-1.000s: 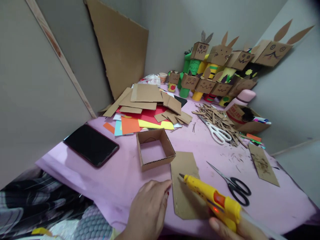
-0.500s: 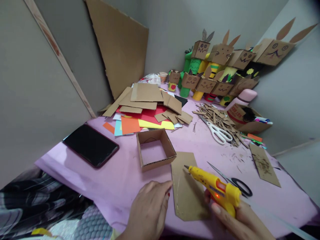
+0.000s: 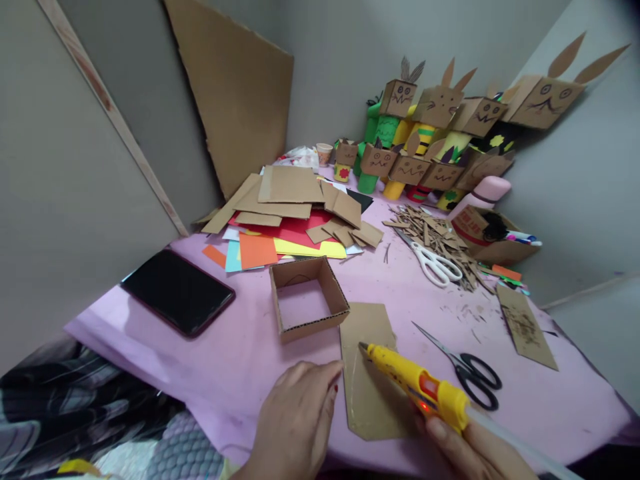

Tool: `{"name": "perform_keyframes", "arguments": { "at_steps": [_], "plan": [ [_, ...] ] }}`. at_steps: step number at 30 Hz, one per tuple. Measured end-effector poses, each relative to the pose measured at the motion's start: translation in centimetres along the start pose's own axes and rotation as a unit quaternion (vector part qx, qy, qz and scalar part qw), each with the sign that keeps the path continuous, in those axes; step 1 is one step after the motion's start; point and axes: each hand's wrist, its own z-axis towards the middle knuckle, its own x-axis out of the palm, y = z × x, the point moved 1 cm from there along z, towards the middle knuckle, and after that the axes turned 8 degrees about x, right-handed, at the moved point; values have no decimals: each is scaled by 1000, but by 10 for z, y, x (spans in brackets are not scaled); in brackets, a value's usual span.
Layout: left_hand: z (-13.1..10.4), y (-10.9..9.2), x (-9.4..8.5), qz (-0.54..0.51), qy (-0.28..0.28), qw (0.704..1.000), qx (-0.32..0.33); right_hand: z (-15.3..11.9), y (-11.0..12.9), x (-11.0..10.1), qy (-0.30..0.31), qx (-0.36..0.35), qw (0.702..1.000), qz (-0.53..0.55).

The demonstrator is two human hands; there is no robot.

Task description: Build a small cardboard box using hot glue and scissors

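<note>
Two steel scissors (image 3: 463, 363), right side of pink-covered table (image 3: 240, 373); grey walls (image 3: 330, 60). Right hand (image 3: 463, 447) grips one yellow plastic glue gun (image 3: 417, 380); left hand (image 3: 303, 410), loosely curled, at one brown cardboard sheet (image 3: 373, 413).

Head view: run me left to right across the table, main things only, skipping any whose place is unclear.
Black phone → open cardboard frame → yellow glue gun → stained cardboard strip.
</note>
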Motion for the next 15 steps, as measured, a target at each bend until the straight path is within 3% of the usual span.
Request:
{"name": "perform_keyframes", "arguments": {
  "at_steps": [9,15],
  "plan": [
    [3,-1,-2,14,-13,1000,8,5,11,-3,37,-37,999,-5],
    [3,-2,-2,15,-13,1000,5,3,12,-10,32,-20,999,7]
  ]
}}
